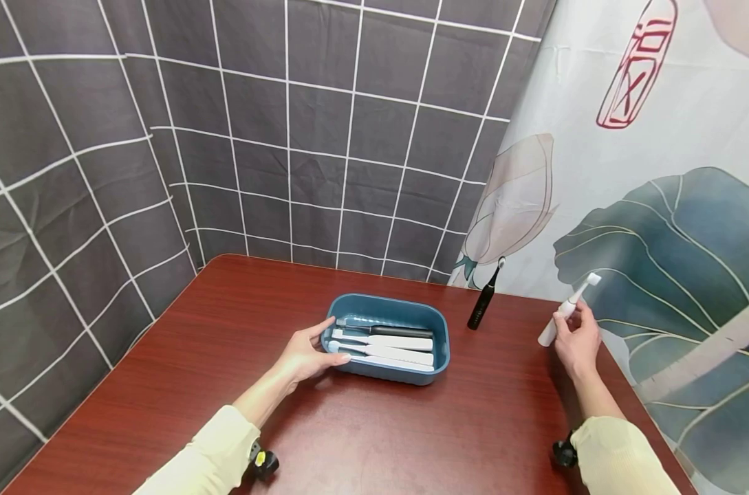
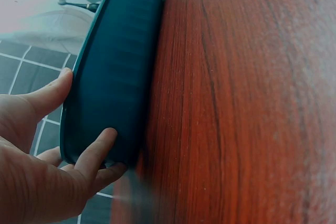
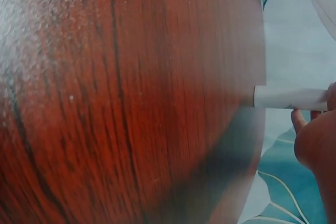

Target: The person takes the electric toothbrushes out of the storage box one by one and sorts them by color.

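At the right of the head view, my right hand [image 1: 578,342] pinches a white electric toothbrush [image 1: 550,332] by its handle, with the brush head pointing up. The right wrist view shows the handle's lower end [image 3: 286,98] by the table edge; whether it touches the table I cannot tell. My left hand [image 1: 306,354] grips the left end of a blue plastic bin [image 1: 386,376], its thumb and fingers spread around that end. Inside the bin lie a black toothbrush [image 1: 405,332] and white toothbrushes [image 1: 405,342], side by side with heads to the left.
A black electric toothbrush [image 1: 483,306] stands upright near the table's back edge, between the bin and my right hand. The reddish-brown wooden table [image 1: 473,426] is bordered by a dark grid-patterned cloth [image 1: 324,172] behind and a floral one [image 1: 690,227] at the right.
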The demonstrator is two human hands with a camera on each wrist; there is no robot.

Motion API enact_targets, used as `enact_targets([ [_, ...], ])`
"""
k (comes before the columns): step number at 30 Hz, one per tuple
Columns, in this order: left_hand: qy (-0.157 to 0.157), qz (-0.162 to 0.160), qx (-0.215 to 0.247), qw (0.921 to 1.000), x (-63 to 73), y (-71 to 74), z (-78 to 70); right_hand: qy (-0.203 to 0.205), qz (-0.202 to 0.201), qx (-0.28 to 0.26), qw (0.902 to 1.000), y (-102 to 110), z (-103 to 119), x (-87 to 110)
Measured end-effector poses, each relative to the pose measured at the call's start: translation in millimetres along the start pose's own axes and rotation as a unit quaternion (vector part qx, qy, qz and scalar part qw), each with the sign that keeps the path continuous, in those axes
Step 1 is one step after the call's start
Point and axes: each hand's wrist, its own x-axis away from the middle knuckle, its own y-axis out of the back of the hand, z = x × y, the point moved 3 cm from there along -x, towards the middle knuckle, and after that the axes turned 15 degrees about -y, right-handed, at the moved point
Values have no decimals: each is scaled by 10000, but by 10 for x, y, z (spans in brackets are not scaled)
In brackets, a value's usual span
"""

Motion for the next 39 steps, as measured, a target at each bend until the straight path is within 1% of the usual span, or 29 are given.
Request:
enact_targets([
  [3,-12,-12,16,10000,-1,3,6,-20,80,149,9999,-14,-33,4],
  [7,-52,-11,12,10000,-4,4,12,-177,238,357,9989,-28,-97,23],
  [15,-75,-18,-158,9998,-5,5,6,-269,400,395,9981,-33,-124,42],
  [24,-49,-1,-203,9998,2,8,1,-369,527,399,9971,-43,-122,52],
  [29,-54,15,-258,9997,6,1,-4,-632,647,433,9950,29,-111,122],
  [32,-47,16,-243,9997,9,0,-5,-895,507,275,9943,120,-82,202],
  [35,-28,25,-231,9997,14,7,-8,-1083,189,-32,9939,226,-15,331],
  [37,-8,42,-200,9998,17,13,-12,-1003,-143,-286,9944,278,55,439],
  [39,9,54,-189,9998,22,21,-17,-728,-421,-536,9950,299,155,558],
])
